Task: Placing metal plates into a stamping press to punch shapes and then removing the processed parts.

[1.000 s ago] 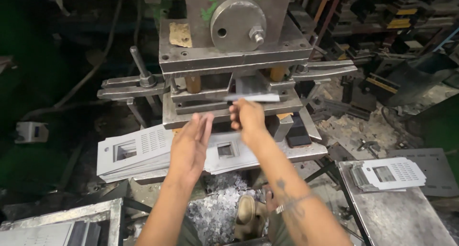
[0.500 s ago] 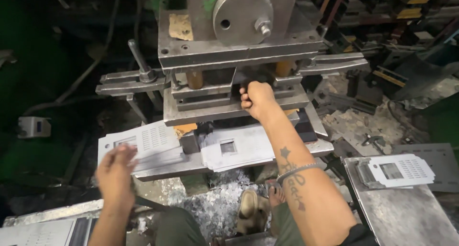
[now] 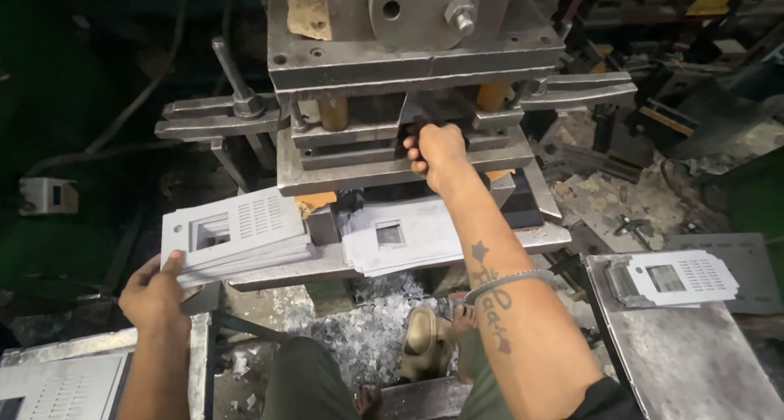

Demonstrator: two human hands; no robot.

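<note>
Left hand [image 3: 155,297] grips a stack of matt grey punched sheet-metal plates [image 3: 237,232], right hand [image 3: 437,151] sits between the dull, oil-darkened steel press die blocks [image 3: 392,171], with rough, glinting metal scrap chips [image 3: 371,326] below both grips.

Punched sheets [image 3: 237,232] left of press [image 3: 408,85]

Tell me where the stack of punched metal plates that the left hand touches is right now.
The stack of punched metal plates lies left of centre in the head view, on the press bed, with the left hand at its near left corner.
</note>
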